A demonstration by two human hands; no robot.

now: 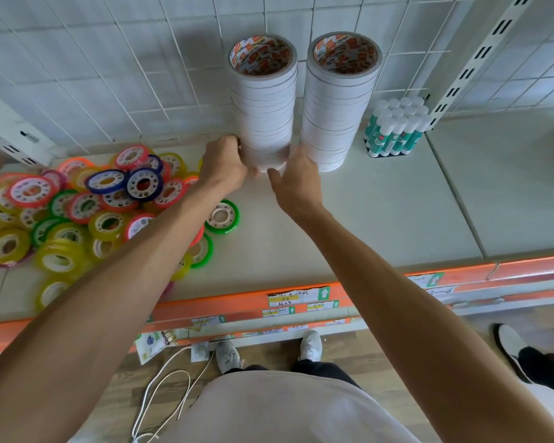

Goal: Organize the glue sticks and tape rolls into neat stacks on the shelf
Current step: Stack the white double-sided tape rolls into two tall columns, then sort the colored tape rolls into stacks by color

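Fingers of our left hand point(226, 161) and right hand point(296, 180) curl round the foot of a tall stack of white tape rolls point(264, 100) — one hand on each side, grasping it. It stands upright on the shelf point(397, 206), just beside a second white stack point(338, 100). Right of that stand bundled glue sticks point(395, 127). To our left lies a loose heap of coloured tape rolls point(87, 203) — unstacked.
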